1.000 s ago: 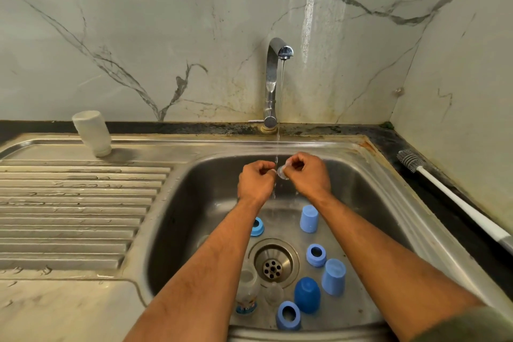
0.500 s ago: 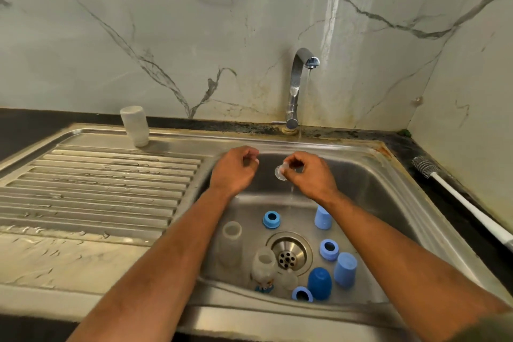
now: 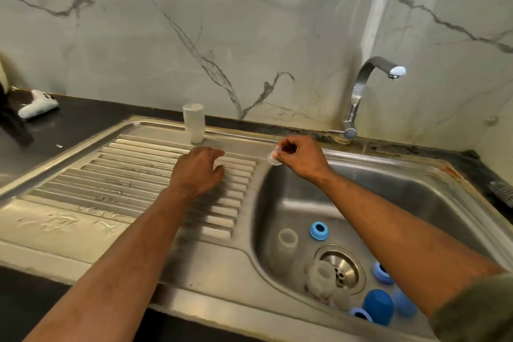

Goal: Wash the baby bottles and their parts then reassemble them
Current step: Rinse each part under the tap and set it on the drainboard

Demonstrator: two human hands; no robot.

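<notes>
My right hand (image 3: 301,159) pinches a small clear silicone teat (image 3: 273,159) above the sink's left rim. Over the ridged drainboard (image 3: 125,175), my left hand (image 3: 198,172) hovers palm down with its fingers curled under; they are hidden, so I cannot tell whether it holds anything. In the sink basin (image 3: 416,203) a clear bottle (image 3: 288,239) stands upright and another clear bottle (image 3: 322,277) lies by the drain. Blue collar rings (image 3: 319,230) and blue caps (image 3: 379,305) lie scattered around the drain. A white bottle (image 3: 193,123) stands at the back of the drainboard.
The faucet (image 3: 361,86) rises behind the sink at the marble wall. A bottle brush (image 3: 502,193) lies on the dark counter at the far right edge. A white object (image 3: 37,105) rests on the counter at far left.
My view swung left. My left hand moved from the basin out over the drainboard. My right hand carried the teat from under the faucet to the sink's left rim.
</notes>
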